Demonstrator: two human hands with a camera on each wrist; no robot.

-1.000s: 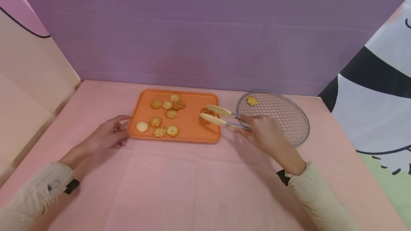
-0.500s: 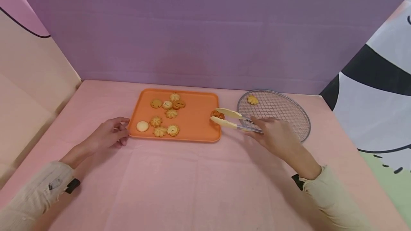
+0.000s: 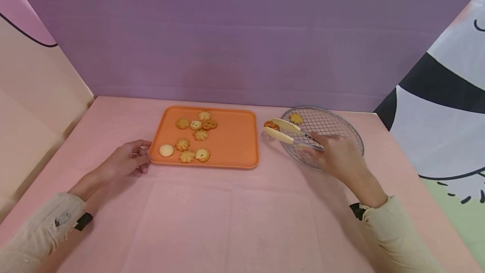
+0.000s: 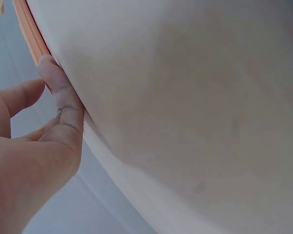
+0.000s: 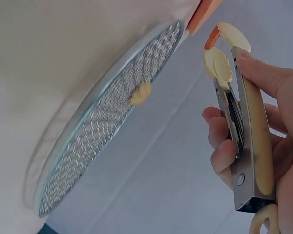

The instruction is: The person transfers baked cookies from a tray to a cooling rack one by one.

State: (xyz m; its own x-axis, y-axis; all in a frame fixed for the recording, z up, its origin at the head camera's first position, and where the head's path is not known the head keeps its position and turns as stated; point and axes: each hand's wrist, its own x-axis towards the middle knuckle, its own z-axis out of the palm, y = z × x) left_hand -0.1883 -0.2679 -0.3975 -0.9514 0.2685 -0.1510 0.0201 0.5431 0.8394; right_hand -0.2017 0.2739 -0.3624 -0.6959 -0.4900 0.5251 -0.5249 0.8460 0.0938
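My right hand point(image 3: 339, 157) grips cream-tipped metal tongs point(image 3: 284, 135), its thumb on one arm and fingers curled round the other in the right wrist view. Pinched between the tong tips is a brown pretzel-shaped cookie point(image 3: 271, 125), over the gap between the orange tray point(image 3: 235, 138) and the round wire rack point(image 3: 322, 125). My left hand point(image 3: 123, 159) touches the tray's left edge with loosely bent fingers. In the left wrist view its fingertips are right at the tray's rim point(image 4: 31, 36). A yellow flower-shaped cookie point(image 3: 296, 118) lies on the rack's far left part.
Several cookies lie on the tray's left half, among them a pale round one point(image 3: 166, 151), a brown speckled one point(image 3: 182, 123) and another pretzel cookie point(image 3: 209, 124). Pink cloth point(image 3: 227, 210) covers the table. A purple wall point(image 3: 242, 41) rises behind it.
My right hand has moved right with the tongs, carrying the pretzel cookie off the tray's right side toward the rack. My left hand has stayed at the tray's left edge.
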